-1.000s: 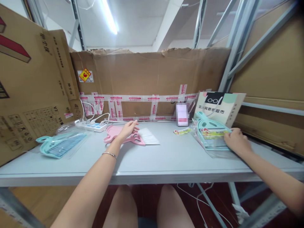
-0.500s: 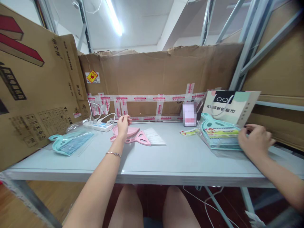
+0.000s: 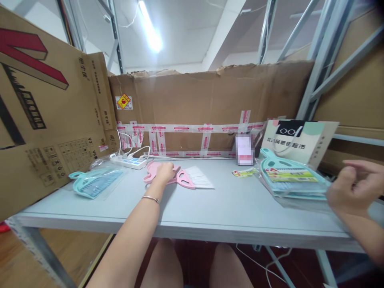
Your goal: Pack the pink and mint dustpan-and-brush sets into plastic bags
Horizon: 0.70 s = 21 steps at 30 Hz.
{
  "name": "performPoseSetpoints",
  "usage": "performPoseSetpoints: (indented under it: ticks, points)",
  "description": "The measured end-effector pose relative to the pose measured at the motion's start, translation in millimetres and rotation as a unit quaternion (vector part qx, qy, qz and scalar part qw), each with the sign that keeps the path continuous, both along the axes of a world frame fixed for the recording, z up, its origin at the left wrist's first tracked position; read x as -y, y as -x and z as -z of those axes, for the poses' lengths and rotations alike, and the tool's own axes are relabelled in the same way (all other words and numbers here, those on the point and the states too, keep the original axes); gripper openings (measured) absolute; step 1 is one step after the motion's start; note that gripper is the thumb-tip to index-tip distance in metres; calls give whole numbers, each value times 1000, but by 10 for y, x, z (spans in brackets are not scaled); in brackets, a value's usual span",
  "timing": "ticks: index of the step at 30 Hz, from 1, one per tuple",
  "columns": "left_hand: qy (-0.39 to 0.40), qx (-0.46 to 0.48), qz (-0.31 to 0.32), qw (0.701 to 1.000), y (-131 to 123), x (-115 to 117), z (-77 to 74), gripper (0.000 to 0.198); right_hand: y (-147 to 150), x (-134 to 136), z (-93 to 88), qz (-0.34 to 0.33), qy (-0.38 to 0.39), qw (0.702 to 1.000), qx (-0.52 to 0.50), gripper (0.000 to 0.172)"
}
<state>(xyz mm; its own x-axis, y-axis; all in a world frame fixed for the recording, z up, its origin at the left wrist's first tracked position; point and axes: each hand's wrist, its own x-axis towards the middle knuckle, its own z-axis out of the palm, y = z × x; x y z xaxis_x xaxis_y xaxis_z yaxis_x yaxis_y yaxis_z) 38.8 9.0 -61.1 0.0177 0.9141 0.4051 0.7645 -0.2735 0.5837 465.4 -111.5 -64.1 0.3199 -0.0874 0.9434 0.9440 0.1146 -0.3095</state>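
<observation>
On the table, my left hand rests over a pink dustpan, close to the handle of a pink hand brush with white bristles. Its fingers point down and are mostly hidden, so whether they grip anything is unclear. My right hand is raised at the right, thumb and fingers apart, with nothing in it. Just left of it lie teal dustpan-and-brush sets, stacked in clear plastic with a yellow-green label. Another bagged teal dustpan and brush lies at the left.
A white power strip with plugged cables stands behind the dustpan. A phone with a blurred screen leans at the back, near a colourful card. Behind the teal stack is a paper bag. Cardboard walls the back and left.
My left hand has come down onto the pink dustpan and brush. My right hand has moved right, away from the teal stack, and its fingers have spread. The view has shifted slightly.
</observation>
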Motion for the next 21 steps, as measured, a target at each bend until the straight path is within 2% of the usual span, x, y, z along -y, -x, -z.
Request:
performPoseSetpoints:
  ticks: [3, 6, 7, 10, 13, 16, 18, 21]
  points:
    - [-5, -53, -7, 999, 23, -9, -2, 28, 419, -19, -272, -81, -68, 991, 82, 22]
    - [-48, -95, -9, 994, 20, 28, -73, 13, 898, -150, -572, -202, -50, 971, 117, 12]
    - [-69, -109, -5, 992, 10, 50, -108, 9, 1043, -221, -652, -240, -27, 963, 119, 11]
    - [-128, -156, 43, 979, -53, 122, -207, 21, 1370, -499, -768, -347, 95, 931, 68, 13]
    - [-166, -203, 123, 957, -164, 176, -248, 21, 1502, -829, -672, -431, 204, 876, -71, 13]
    - [-199, -246, 192, 929, -280, 215, -235, 24, 1470, -1092, -436, -464, 261, 819, -215, 14]
    - [-225, -271, 239, 905, -337, 249, -221, 30, 1399, -1171, -278, -480, 296, 783, -263, 17]
    - [-226, -271, 303, 885, -388, 312, -215, 34, 1293, -1154, -131, -537, 367, 694, -310, 20]
